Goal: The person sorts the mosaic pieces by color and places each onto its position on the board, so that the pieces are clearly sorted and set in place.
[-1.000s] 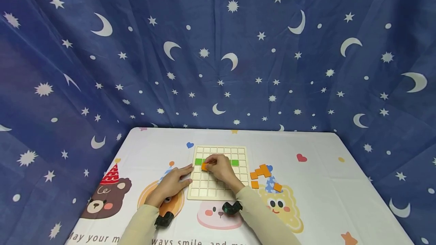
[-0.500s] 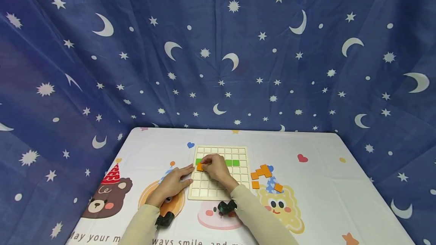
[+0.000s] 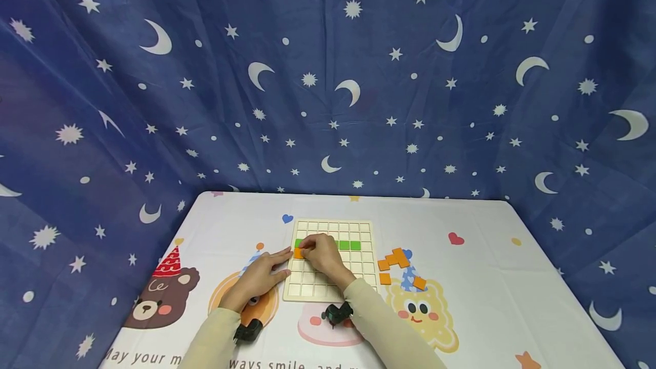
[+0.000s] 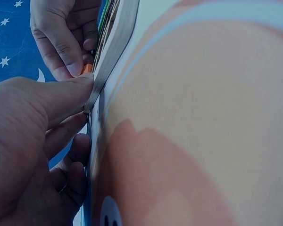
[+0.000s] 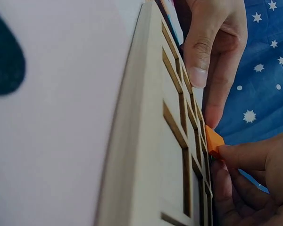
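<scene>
A pale wooden grid board (image 3: 328,292) lies on the table, with several green square tiles (image 3: 355,245) along one row, partly covered by the right hand. My right hand (image 3: 324,255) pinches an orange square tile (image 3: 299,253) between thumb and fingers at the board's left column, just below the green row. In the right wrist view the orange tile (image 5: 214,141) stands slightly tilted at the grid's surface. At the board's left edge rests my left hand (image 3: 261,275), its fingers extended and the thumb (image 4: 78,92) touching the rim.
Several loose orange tiles (image 3: 384,279) lie to the right of the board, some bunched together near its edge. The white tablecloth (image 3: 482,300) carries printed cartoon figures. Behind the table hangs a dark blue curtain (image 3: 328,101) with moons and stars.
My right hand has moved left with the orange tile, which now sits lower, at the leftmost column. More of the green row shows to its right. The left hand has stayed put.
</scene>
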Demonstrator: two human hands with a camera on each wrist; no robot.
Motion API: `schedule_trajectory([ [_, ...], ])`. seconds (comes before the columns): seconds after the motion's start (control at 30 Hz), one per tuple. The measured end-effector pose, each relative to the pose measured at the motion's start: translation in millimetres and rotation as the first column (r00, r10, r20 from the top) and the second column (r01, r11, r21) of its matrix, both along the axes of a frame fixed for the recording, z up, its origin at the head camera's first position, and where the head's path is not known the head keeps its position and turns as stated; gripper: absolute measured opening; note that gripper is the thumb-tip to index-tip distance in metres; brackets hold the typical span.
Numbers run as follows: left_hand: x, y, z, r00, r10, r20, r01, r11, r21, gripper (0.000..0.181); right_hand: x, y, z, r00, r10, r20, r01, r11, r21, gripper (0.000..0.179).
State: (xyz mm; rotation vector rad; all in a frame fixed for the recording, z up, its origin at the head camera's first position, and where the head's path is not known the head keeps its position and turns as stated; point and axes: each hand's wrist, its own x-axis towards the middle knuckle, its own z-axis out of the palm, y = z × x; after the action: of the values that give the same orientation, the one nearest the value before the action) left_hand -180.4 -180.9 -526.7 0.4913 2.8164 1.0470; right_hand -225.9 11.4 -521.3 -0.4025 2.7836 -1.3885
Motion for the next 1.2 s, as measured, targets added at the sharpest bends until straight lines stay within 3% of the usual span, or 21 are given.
schedule_trajectory([
  [0.5, 0.1, -0.8, -2.6, 1.000, -0.011, -0.014, 0.010, 1.000, -0.013, 0.049, 1.1, 0.7, -3.6, 0.999, 0.013, -0.052, -0.011, 0.999, 0.033, 0.006],
  [0.7, 0.3, -1.2, -2.6, 1.000, -0.015, -0.016, 0.015, 1.000, -0.019, 0.049, 0.0, 1.4, -3.6, 1.000, 0.019, 0.001, -0.019, 1.000, -0.011, 0.009],
  [0.97, -0.4, -1.3, -2.3, 1.000, -0.008, -0.014, 0.008, 1.000, -0.023, 0.049, 0.0, 1.0, -3.4, 0.999, 0.026, -0.035, -0.025, 1.000, 0.006, 0.013],
  [1.2, -0.4, -1.9, -2.9, 1.000, -0.016, -0.017, 0.015, 1.000, -0.021, 0.049, 2.0, 3.1, 0.6, 0.999, 0.039, 0.012, -0.039, 0.999, -0.029, 0.013],
])
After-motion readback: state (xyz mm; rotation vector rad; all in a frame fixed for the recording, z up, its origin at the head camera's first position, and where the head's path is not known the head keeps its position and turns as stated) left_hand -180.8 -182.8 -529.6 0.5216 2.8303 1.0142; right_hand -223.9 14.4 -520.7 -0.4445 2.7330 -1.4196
